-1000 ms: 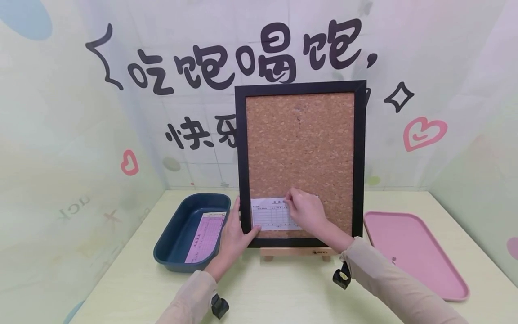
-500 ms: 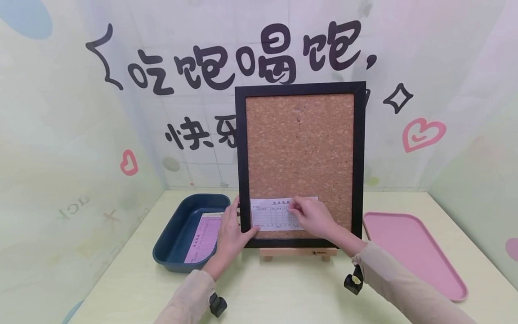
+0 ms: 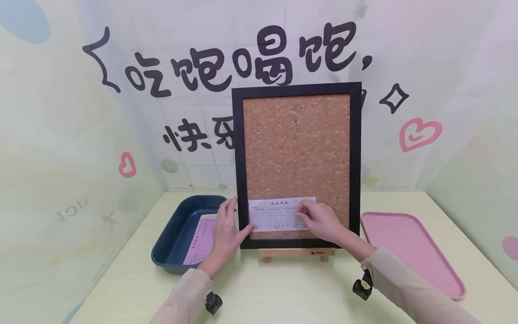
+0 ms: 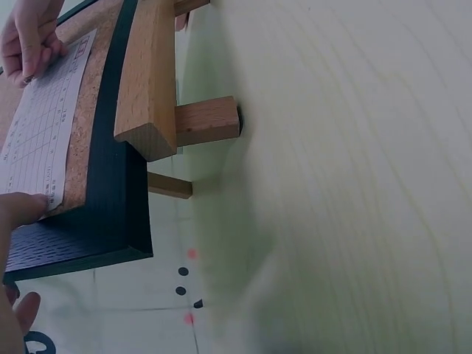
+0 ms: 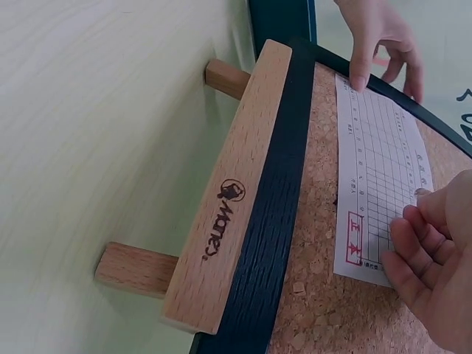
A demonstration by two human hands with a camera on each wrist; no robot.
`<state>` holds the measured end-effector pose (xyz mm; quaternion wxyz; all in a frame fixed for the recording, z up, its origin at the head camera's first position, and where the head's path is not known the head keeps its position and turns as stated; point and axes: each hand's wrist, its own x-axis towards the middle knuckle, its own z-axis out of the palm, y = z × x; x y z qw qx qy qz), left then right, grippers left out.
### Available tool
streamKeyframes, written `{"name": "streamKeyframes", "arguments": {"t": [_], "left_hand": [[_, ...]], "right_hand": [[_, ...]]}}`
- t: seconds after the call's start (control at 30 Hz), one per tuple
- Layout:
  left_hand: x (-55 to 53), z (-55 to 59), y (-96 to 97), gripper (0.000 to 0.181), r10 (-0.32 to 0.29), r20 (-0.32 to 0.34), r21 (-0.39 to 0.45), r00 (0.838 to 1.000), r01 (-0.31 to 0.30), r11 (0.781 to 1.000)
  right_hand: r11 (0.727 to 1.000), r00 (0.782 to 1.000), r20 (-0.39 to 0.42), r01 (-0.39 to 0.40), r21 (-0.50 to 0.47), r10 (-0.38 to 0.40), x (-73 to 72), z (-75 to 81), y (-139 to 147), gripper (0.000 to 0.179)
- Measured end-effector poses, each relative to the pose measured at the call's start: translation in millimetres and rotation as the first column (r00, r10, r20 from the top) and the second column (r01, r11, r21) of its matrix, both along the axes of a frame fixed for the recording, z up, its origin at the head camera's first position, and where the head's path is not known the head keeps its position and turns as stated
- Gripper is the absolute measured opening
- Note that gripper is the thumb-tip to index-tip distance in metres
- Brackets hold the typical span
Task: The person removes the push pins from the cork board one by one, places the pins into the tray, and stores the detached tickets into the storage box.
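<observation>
A cork board [image 3: 297, 148] in a black frame leans upright on a small wooden easel [image 3: 297, 252]. A white printed form [image 3: 271, 216] with a red stamped box lies flat against its lower left. My left hand [image 3: 226, 229] grips the frame's left edge, thumb on the form's lower left corner and fingers round the outer side. My right hand [image 3: 321, 220] is at the form's right half with thumb and forefinger pinched together and the other fingers curled. A small dark object [image 4: 28, 79] shows at its thumb tip in the left wrist view; its kind cannot be made out.
Left of the board stands a dark blue tray [image 3: 162, 256] with a pink printed slip [image 3: 201, 238] in it. A flat pink tray [image 3: 417, 252] lies at the right. All stand on a pale wooden table [image 3: 283, 292], with a printed curtain [image 3: 194, 27] behind.
My right hand has slid rightward across the form, uncovering its middle and upper right corner. The left hand keeps its place at the frame's edge, and the form stays against the cork.
</observation>
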<state>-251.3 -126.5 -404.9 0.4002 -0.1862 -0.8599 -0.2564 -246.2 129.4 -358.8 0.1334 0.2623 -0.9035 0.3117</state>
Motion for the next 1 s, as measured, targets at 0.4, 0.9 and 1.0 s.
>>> {"name": "streamKeyframes", "arguments": {"t": [0.4, 0.9, 1.0], "left_hand": [[-7.2, 22.7, -1.0, 0.064, -0.062, -0.152, -0.312, 0.987, 0.011, 0.950], [-15.0, 39.4, 2.7, 0.038, -0.119, -0.054, -0.444, 0.991, 0.082, 0.892], [-14.9, 39.8, 4.1, 0.034, -0.133, -0.044, -0.441, 0.990, 0.100, 0.892]], "right_hand": [[1.000, 1.000, 0.009, -0.001, 0.006, 0.001, 0.3, -2.8, 5, 0.006], [1.000, 1.000, 0.011, 0.009, 0.020, -0.009, 0.6, -5.1, 7, 0.006], [1.000, 1.000, -0.001, 0.006, 0.024, -0.006, 0.7, -6.0, 7, 0.006]]}}
